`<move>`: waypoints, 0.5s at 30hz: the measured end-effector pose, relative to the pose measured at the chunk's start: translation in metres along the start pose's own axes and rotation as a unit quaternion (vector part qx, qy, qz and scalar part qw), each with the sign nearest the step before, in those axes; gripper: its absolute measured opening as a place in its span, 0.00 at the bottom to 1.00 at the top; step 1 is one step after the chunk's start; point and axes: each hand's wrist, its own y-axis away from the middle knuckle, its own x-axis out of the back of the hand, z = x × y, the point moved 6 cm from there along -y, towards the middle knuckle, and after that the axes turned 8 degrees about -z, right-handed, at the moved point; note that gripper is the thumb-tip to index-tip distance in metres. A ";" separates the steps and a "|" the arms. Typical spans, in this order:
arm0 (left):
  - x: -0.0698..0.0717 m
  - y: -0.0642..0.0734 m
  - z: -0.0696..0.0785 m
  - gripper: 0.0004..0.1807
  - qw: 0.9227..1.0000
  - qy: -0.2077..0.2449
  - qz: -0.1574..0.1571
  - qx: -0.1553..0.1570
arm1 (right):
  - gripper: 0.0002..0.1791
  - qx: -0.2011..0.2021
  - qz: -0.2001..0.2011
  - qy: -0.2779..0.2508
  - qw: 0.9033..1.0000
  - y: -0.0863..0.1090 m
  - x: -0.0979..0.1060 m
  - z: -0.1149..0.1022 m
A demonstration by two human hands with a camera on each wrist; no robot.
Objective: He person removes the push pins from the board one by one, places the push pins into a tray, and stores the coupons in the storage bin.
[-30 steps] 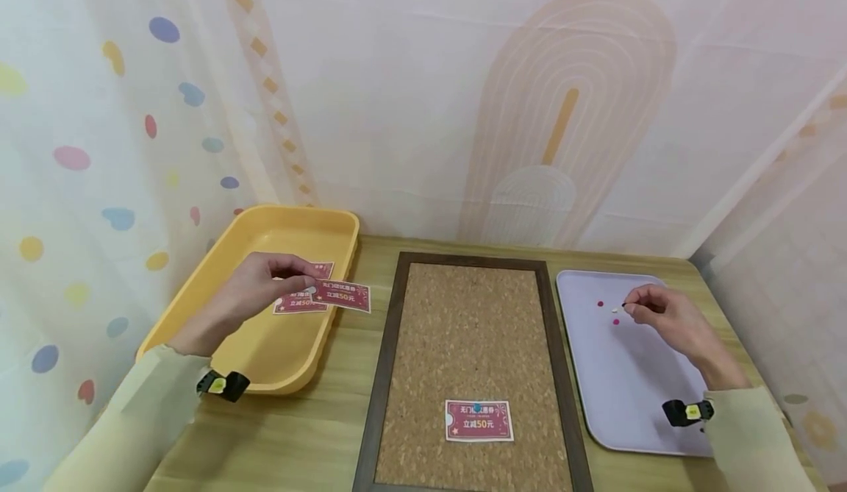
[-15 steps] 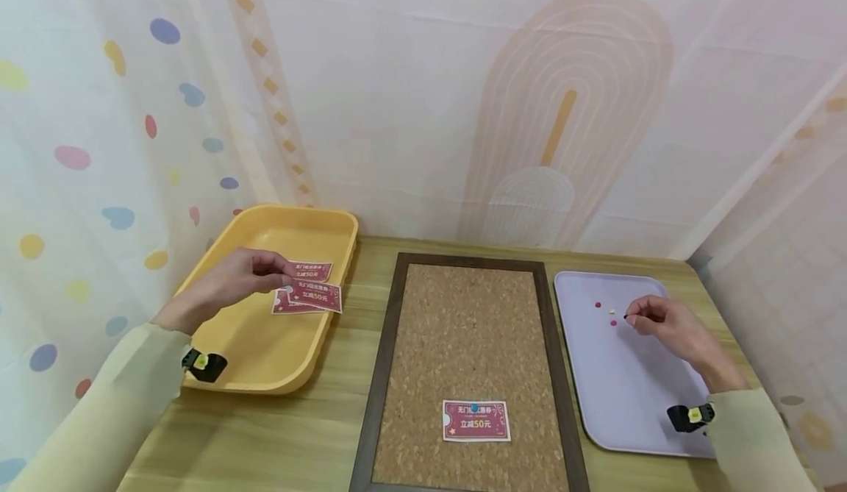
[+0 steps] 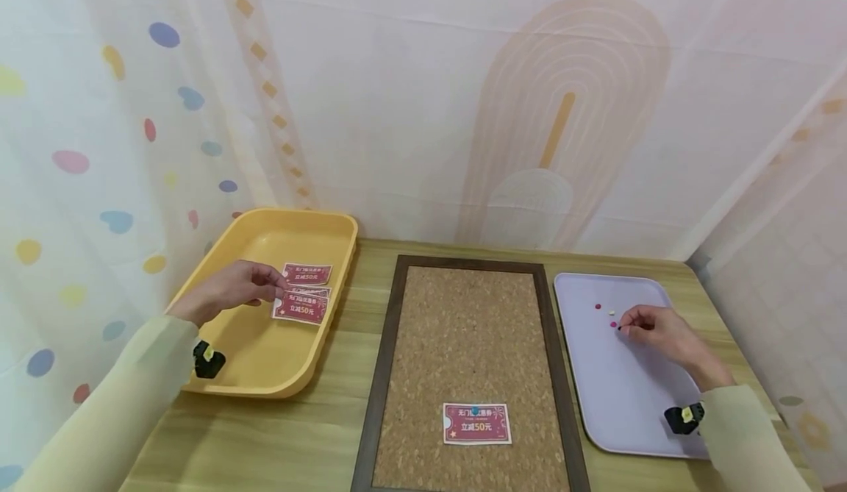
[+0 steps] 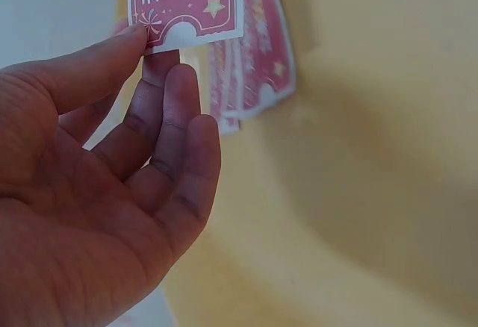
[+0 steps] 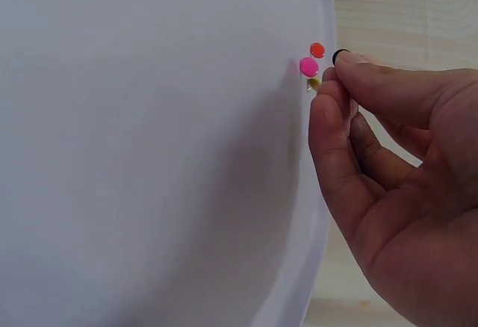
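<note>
My left hand [image 3: 240, 287] pinches a red coupon [image 4: 190, 2] by its end between thumb and forefinger, over the yellow tray [image 3: 265, 389]. The held coupon partly covers other red coupons [image 3: 307, 274] in that tray. At the right, my right hand [image 3: 667, 336] pinches a small black thumbtack [image 5: 340, 57] over the lavender tray [image 3: 612, 404]. Close to its fingertips are a pink tack [image 5: 308, 66], a red-orange tack [image 5: 317, 50] and a yellowish tack [image 5: 314, 83].
Between the trays lies a dark-framed cork board [image 3: 466, 330]. Near its front edge, a red coupon [image 3: 477, 429] is fixed with a blue thumbtack [image 3: 475, 410]. Behind the wooden table [image 3: 265, 440] hangs a patterned curtain [image 3: 397, 109].
The left hand has carried its coupon leftward and down, from over the yellow tray's right rim to over the coupons inside. The right hand has dropped slightly with the black thumbtack.
</note>
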 end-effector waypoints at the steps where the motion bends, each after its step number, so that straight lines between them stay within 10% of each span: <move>1: 0.000 -0.002 -0.002 0.10 1.000 0.001 -0.001 0.004 | 0.02 0.000 0.000 0.000 1.000 0.000 -0.001 0.000; 15: -0.002 -0.009 -0.027 0.14 0.998 0.047 -0.006 0.049 | 0.01 -0.010 0.006 0.020 1.000 -0.005 -0.004 0.003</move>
